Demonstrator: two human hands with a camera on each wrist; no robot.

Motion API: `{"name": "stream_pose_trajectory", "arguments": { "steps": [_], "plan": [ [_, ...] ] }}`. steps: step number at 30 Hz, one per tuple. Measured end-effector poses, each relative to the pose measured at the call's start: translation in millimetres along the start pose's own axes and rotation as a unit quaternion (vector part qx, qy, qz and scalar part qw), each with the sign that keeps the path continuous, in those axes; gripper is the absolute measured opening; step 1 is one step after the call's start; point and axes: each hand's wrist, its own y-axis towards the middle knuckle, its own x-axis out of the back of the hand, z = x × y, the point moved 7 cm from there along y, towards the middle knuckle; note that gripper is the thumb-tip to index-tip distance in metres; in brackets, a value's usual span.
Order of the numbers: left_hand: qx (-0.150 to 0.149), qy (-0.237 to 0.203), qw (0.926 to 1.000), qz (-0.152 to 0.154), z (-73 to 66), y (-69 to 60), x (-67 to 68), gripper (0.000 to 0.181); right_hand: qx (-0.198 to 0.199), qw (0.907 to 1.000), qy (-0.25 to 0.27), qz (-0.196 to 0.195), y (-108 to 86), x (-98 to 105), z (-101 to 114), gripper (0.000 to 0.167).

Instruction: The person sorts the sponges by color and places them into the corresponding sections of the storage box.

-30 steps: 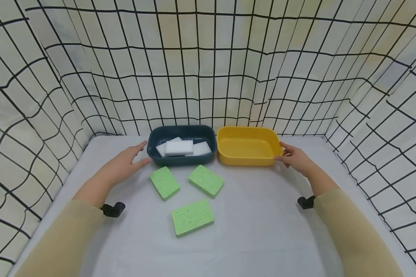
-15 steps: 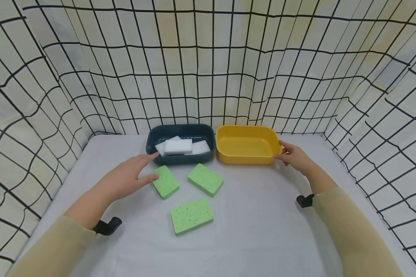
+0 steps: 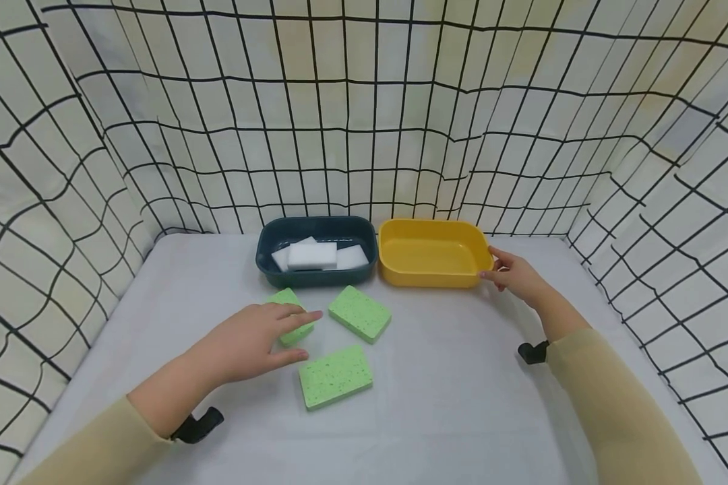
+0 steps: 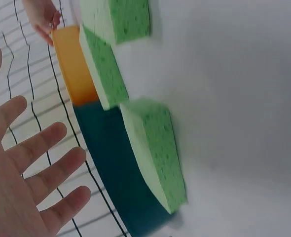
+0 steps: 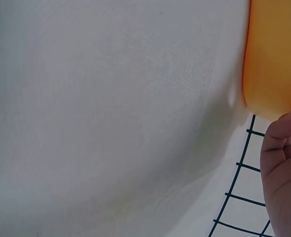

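Observation:
My left hand (image 3: 251, 342) hovers with spread fingers above the white table, partly covering one green speckled sponge (image 3: 288, 296) in the head view. Its palm and spread fingers show in the left wrist view, holding nothing. A second green sponge (image 3: 360, 314) lies to the right, and a third green sponge (image 3: 336, 378) is nearer the front, just beyond the thumb. At the right end of a yellow plastic container (image 3: 431, 279), my right hand (image 3: 518, 277) holds its edge with curled fingers. The right wrist view shows those fingers (image 5: 283, 126) against the yellow wall.
A dark teal container (image 3: 315, 279) stands left of the yellow one, with several white sponge blocks (image 3: 312, 256) inside. Black wire mesh (image 3: 373, 128) encloses the table at the back and both sides. A white cloth (image 3: 449, 391) covers the table.
My left hand has moved from beside the teal container toward the front and right, over the green sponges. The right hand stays at the yellow container.

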Motion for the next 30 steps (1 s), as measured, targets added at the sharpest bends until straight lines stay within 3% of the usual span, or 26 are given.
{"name": "stream_pose_trajectory", "arguments": {
  "steps": [7, 12, 19, 30],
  "plan": [
    [-0.054, 0.035, 0.9962, 0.060, -33.7, 2.2, -17.6, 0.059, 0.004, 1.0000, -0.003, -0.002, -1.4, 0.3, 0.1, 0.087],
    [-0.082, 0.052, 0.9919, 0.082, -47.3, 3.1, -30.0, 0.059, 0.004, 1.0000, 0.000, -0.002, -2.2, 0.0, 0.5, 0.086],
    [-0.091, 0.050, 0.9900, 0.096, -51.9, 0.7, -43.1, 0.064, 0.003, 1.0000, 0.000, 0.000, 0.1, 0.3, -1.6, 0.089],
    [-0.090, 0.040, 0.9899, 0.102, -50.9, 2.1, -52.5, 0.068, 0.001, 1.0000, 0.001, -0.004, -0.4, 0.5, 0.2, 0.086]
  ]
}}
